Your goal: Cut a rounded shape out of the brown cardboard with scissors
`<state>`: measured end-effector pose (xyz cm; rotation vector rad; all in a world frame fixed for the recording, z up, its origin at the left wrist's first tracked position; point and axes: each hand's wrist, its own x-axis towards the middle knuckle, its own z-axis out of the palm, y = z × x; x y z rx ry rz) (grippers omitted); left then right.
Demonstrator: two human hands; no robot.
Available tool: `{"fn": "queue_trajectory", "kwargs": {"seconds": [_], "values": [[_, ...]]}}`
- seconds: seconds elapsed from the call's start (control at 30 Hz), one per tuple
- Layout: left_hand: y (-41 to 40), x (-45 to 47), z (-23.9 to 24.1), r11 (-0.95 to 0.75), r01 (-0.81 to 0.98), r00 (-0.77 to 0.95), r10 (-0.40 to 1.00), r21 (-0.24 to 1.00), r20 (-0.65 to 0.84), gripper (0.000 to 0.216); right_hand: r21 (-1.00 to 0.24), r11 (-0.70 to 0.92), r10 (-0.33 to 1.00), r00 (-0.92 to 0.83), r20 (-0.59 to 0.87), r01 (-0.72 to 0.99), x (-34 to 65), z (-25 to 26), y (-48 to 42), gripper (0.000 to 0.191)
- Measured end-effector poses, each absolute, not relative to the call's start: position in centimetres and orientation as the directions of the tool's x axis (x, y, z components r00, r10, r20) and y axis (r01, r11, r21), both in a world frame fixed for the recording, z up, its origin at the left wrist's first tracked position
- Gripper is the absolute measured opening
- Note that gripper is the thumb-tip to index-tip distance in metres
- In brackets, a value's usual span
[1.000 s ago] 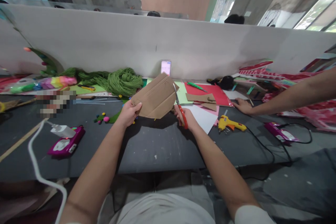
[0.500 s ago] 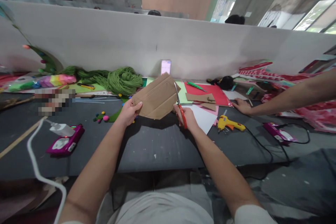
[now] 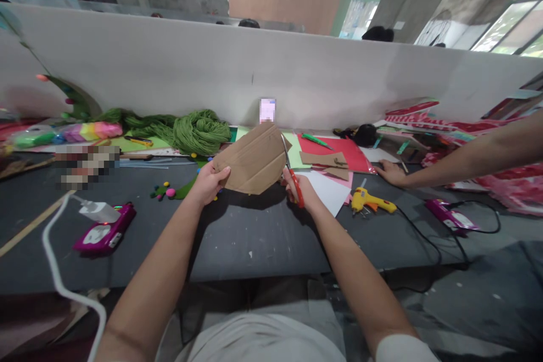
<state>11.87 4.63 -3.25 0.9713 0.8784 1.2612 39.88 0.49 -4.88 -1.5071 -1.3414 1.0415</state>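
My left hand point(image 3: 207, 182) grips the lower left edge of a brown cardboard piece point(image 3: 250, 161) and holds it tilted above the dark table point(image 3: 237, 237). My right hand point(image 3: 300, 188) is closed on red-handled scissors point(image 3: 291, 172). Their blades point up along the cardboard's right edge. Whether the blades are in the cardboard I cannot tell.
A yellow glue gun point(image 3: 371, 201) lies right of my right hand beside red and white paper sheets point(image 3: 335, 167). Another person's hand point(image 3: 391, 172) rests on the table at the right. Green yarn point(image 3: 199, 131), pompoms point(image 3: 165, 189), two magenta devices point(image 3: 104, 231) and a phone point(image 3: 267, 110) lie around.
The cardboard and scissors have shifted very slightly; both hands keep their hold. The other person's arm stays in place.
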Motion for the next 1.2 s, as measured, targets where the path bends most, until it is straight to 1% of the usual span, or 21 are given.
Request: {"fn": "queue_trajectory", "kwargs": {"seconds": [0.27, 0.4, 0.6, 0.83, 0.97, 1.1, 1.2], "values": [[4.7, 11.3, -3.5, 0.072, -0.315, 0.147, 0.989, 0.947, -0.026, 0.06, -0.951, -0.057, 0.997, 0.07, -0.037, 0.305, 40.1, -5.2, 0.5, 0.07], [4.7, 11.3, -3.5, 0.077, -0.309, 0.154, 0.988, 0.948, -0.031, 0.059, -0.941, -0.04, 0.998, 0.061, -0.021, 0.337, 40.2, -5.3, 0.6, 0.069], [4.5, 11.4, -3.2, 0.07, -0.311, 0.135, 0.99, 0.948, -0.029, 0.056, -0.916, -0.102, 0.991, 0.114, -0.062, 0.388, 40.4, -5.2, 0.4, 0.071], [4.4, 11.1, -2.6, 0.078, -0.316, 0.095, 0.994, 0.946, -0.051, 0.054, -0.895, -0.075, 0.986, 0.166, -0.001, 0.439, 40.2, -4.7, -0.2, 0.071], [4.5, 10.9, -2.6, 0.088, -0.316, 0.09, 0.994, 0.945, -0.063, 0.054, -0.909, -0.066, 0.986, 0.167, 0.004, 0.412, 40.1, -5.0, 0.1, 0.07], [4.6, 10.6, -3.2, 0.082, -0.288, 0.092, 0.994, 0.954, -0.057, 0.058, -0.942, -0.073, 0.994, 0.101, -0.042, 0.326, 40.0, -4.9, 0.2, 0.071], [4.7, 10.4, -3.5, 0.064, -0.261, 0.133, 0.991, 0.963, -0.029, 0.061, -0.951, -0.073, 0.996, 0.068, -0.055, 0.3, 39.9, -4.2, -0.1, 0.073]]}}
